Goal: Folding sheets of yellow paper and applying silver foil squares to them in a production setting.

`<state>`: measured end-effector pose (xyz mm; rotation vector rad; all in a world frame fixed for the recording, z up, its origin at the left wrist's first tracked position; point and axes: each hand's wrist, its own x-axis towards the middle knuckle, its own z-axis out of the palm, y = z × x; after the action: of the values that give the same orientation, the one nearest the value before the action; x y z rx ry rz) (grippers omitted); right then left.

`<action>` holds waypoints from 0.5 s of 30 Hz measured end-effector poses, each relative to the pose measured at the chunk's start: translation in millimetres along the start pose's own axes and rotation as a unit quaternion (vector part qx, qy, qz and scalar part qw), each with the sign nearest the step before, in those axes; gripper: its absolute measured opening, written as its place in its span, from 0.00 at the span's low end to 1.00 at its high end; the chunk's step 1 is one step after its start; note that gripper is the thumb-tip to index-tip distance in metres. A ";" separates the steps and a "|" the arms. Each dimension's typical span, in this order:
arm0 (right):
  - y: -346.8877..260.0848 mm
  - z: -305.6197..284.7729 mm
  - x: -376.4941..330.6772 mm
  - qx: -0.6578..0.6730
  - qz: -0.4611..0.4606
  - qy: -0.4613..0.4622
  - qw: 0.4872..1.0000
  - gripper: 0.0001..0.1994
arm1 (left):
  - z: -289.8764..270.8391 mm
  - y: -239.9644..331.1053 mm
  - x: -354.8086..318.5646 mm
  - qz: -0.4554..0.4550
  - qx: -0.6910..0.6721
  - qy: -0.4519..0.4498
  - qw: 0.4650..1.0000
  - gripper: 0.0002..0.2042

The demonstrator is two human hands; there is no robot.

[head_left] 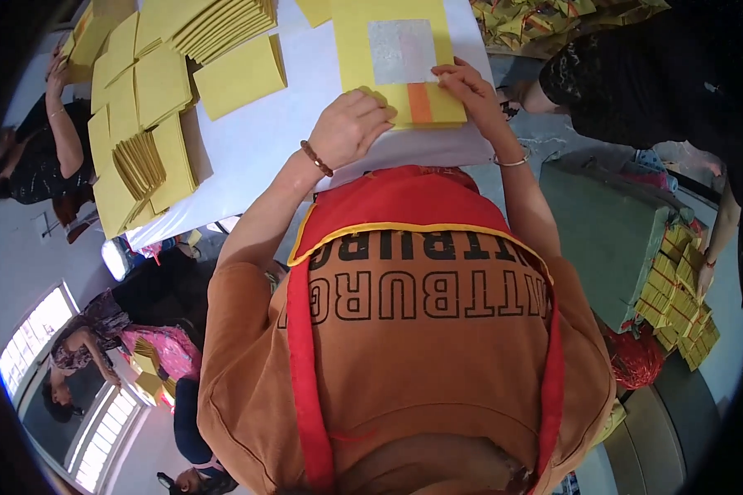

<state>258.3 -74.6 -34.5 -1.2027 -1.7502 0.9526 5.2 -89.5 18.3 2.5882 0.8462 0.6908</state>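
A yellow paper sheet (351, 49) with a silver square (401, 54) and an orange strip (419, 103) lies at the near edge of the white-covered table; more yellow sheets show under its near edge. My left hand (355, 122) is closed at the sheet's near left edge, fingers curled and pressed together, a brown bead bracelet on its wrist. At the right edge, my right hand (469, 89) is closed with bent fingers on the sheet, fingertips by the silver square's near right corner. Its thumb is partly hidden, and a bangle circles the wrist.
Folded yellow paper packets (161, 82) are stacked across the table's left side, with a single packet (239, 76) nearer me. A person's hand (58, 66) holds one at far left. On the right are a green box (598, 239), bundled yellow packets (677, 289) and a person in black.
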 end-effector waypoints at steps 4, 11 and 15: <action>6.3 6.6 -1.2 0.183 0.059 0.038 0.981 0.13 | -6.4 -5.6 7.4 -0.098 -0.148 0.001 0.984 0.05; -1.7 11.1 -5.5 0.297 0.110 0.050 0.947 0.17 | -4.4 -11.7 7.4 -0.167 -0.183 -0.024 0.968 0.05; 1.3 12.3 -4.8 0.321 0.137 0.055 0.935 0.16 | -5.5 -10.5 11.1 -0.245 -0.244 -0.051 0.937 0.06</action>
<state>248.8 -80.6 -41.5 -1.0416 -1.0555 1.4486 5.2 -73.7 21.9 1.8546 1.0709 0.5254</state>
